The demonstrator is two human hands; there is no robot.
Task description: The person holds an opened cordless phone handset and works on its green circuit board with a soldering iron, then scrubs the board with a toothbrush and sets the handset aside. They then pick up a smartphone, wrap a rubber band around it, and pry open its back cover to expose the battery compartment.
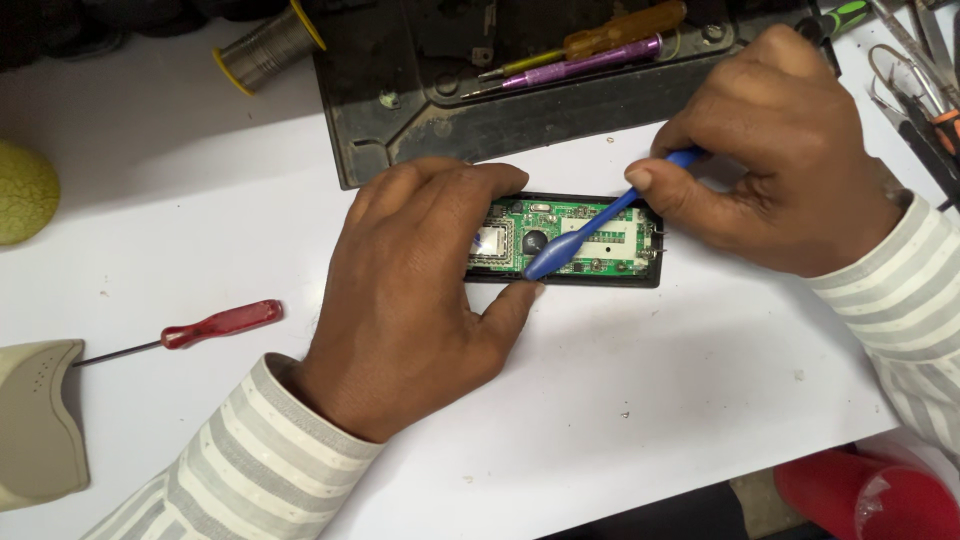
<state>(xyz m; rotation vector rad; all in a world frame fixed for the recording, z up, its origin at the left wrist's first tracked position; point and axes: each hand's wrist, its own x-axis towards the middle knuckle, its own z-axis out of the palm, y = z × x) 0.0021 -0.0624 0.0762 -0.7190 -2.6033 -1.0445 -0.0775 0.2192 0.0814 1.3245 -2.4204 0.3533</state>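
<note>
Your left hand [410, 300] lies flat over the left end of a small black casing [600, 278] on the white desk [650, 400]. Its fingers curl over the far edge while the thumb presses the near edge, so it clamps the casing and pins it in place. The casing lies open toward you, and its green circuit board [575, 215] is bare, with a metal-framed chip and a round black blob showing beside your fingertips.

Your right hand [790, 160] pinches a blue plastic pry tool [585, 235] between thumb and forefinger, fingers closed tight on the handle. The tool slants down to the left, and its broad rounded tip rests on the board near the front rim of the casing.

Judging by how things lie, the cover is already off, but the board is still seated inside its shell, so lifting it free looks not yet done. Whether any screws hold it, you cannot tell from here.

Around the work, a red-handled screwdriver [215, 325] lies well apart to the left, with a beige plastic housing [35, 420] beside its tip. A black tray [520, 115] sits just behind the casing, carrying a purple driver [585, 65] and an amber-handled one [625, 28]. A spool of solder wire [268, 48] stands at its left.
</note>
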